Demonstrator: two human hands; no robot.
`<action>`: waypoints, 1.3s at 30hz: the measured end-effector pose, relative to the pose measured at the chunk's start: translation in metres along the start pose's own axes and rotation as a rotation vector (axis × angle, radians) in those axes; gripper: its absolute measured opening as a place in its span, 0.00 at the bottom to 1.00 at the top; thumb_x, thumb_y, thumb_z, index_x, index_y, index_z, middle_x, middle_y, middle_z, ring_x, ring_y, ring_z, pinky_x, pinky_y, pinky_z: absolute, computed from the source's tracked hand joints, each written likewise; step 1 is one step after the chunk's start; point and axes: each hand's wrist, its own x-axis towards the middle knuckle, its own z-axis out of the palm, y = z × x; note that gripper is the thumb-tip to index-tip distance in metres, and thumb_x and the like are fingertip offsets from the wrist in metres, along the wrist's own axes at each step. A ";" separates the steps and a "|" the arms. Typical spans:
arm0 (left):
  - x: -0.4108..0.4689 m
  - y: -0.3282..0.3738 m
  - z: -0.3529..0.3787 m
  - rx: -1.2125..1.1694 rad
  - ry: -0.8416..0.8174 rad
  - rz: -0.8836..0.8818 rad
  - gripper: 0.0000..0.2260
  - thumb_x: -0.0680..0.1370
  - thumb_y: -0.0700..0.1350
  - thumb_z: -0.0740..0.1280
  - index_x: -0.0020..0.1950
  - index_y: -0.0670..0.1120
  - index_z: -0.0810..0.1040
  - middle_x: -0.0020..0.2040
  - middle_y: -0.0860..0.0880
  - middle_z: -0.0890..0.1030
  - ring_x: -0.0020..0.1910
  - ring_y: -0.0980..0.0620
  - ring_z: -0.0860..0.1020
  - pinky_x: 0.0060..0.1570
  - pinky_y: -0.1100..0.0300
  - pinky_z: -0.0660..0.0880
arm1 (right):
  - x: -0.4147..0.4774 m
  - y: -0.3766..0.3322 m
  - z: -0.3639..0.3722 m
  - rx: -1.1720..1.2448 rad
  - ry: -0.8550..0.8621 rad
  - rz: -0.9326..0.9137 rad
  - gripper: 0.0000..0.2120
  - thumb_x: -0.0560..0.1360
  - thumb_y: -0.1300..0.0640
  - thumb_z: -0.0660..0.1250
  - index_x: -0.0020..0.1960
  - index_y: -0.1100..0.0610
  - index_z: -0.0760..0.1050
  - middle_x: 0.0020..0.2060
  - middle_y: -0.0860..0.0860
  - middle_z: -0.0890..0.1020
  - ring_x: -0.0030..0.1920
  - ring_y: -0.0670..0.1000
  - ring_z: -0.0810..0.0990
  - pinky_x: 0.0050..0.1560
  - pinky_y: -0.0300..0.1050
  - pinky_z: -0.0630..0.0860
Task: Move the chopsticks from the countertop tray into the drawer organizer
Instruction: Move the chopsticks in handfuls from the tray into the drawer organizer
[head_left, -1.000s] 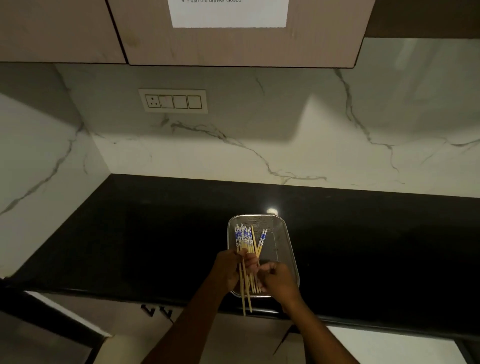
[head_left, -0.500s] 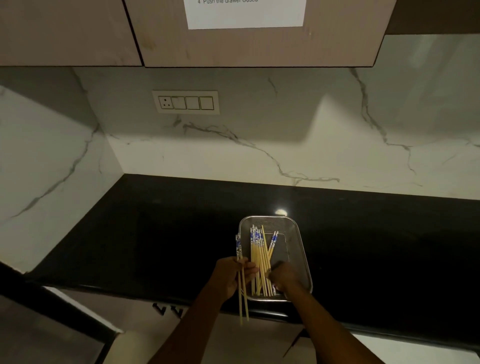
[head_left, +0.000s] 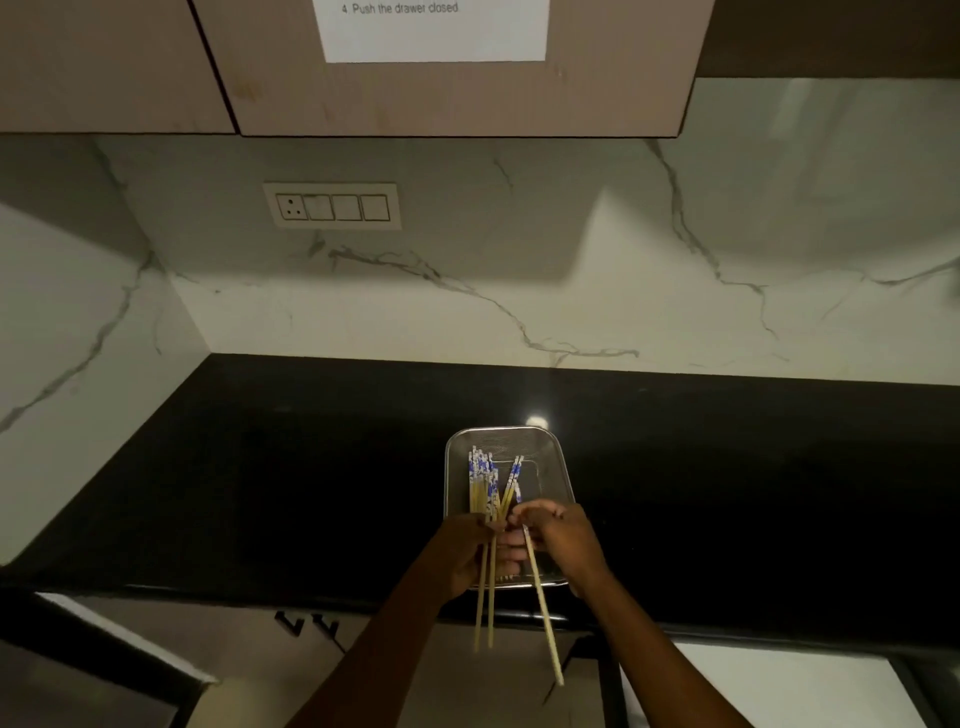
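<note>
A metal mesh tray sits at the front edge of the black countertop. Several bamboo chopsticks with blue-and-white patterned tops lie bunched in it. My left hand is closed around a pair of them, their thin ends hanging past the counter edge. My right hand pinches another chopstick that slants down over the tray's front rim. Both hands meet above the near end of the tray. No drawer organizer is in sight.
A white marble backsplash with a switch panel rises behind the counter. Wall cabinets hang overhead with a paper note taped on. Below the counter edge are drawer fronts and dark hooks.
My right hand has lifted one chopstick out of the bunch and drawn it toward me. The left hand keeps its pair and has shifted back toward the tray's middle.
</note>
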 end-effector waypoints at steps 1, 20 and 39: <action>0.000 -0.001 0.003 0.013 -0.004 0.000 0.10 0.83 0.39 0.60 0.60 0.37 0.78 0.51 0.38 0.86 0.50 0.39 0.86 0.52 0.45 0.83 | -0.001 0.000 0.000 -0.014 0.001 -0.022 0.07 0.76 0.58 0.67 0.45 0.53 0.85 0.42 0.49 0.88 0.45 0.49 0.87 0.50 0.46 0.82; -0.018 -0.013 0.010 0.285 -0.110 0.134 0.07 0.82 0.40 0.65 0.56 0.40 0.79 0.45 0.41 0.86 0.45 0.40 0.86 0.48 0.47 0.84 | -0.003 0.003 0.011 -0.018 0.115 -0.013 0.27 0.70 0.63 0.76 0.64 0.48 0.71 0.44 0.60 0.84 0.42 0.57 0.86 0.49 0.57 0.84; -0.009 -0.018 -0.034 0.214 -0.044 0.044 0.06 0.82 0.38 0.64 0.55 0.37 0.79 0.46 0.42 0.88 0.47 0.42 0.87 0.44 0.55 0.83 | 0.022 0.006 0.032 -0.068 0.079 0.133 0.12 0.76 0.55 0.72 0.58 0.56 0.78 0.41 0.55 0.85 0.35 0.49 0.83 0.35 0.42 0.83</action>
